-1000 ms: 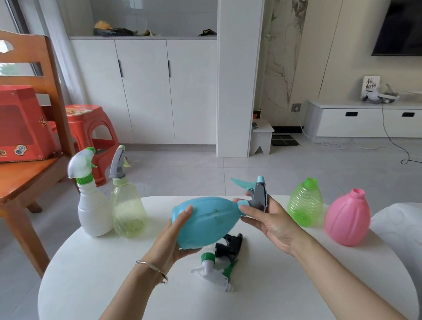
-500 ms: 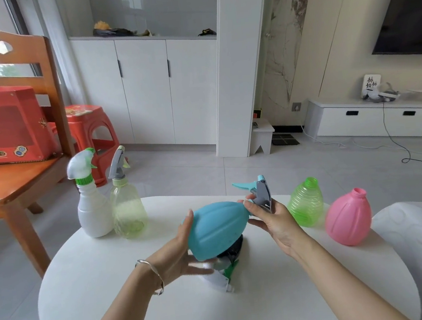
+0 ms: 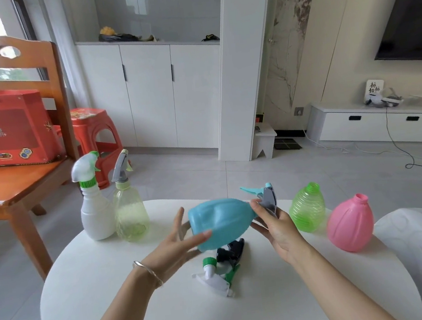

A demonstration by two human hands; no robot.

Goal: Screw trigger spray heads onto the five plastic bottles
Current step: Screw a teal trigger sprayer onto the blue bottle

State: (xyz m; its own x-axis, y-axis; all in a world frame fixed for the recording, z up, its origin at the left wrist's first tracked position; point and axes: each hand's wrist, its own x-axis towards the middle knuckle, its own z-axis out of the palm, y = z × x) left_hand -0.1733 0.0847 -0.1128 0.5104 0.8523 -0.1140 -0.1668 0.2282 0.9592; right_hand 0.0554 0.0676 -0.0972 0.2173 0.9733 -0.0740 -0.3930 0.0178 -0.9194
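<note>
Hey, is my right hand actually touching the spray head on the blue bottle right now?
Touching. The head view shows the right hand pinching the spray head at the neck of the blue bottle, thumb and fingers against it with no gap.

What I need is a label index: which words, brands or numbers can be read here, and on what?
Red cardboard box on the wooden chair: white characters, too blurred to read.
Small white plaque on the low white cabinet: black brush characters, too small to read.
Blue plastic bottle, white bottle, pale yellow bottle, green bottle, pink bottle: no text shows.
</note>
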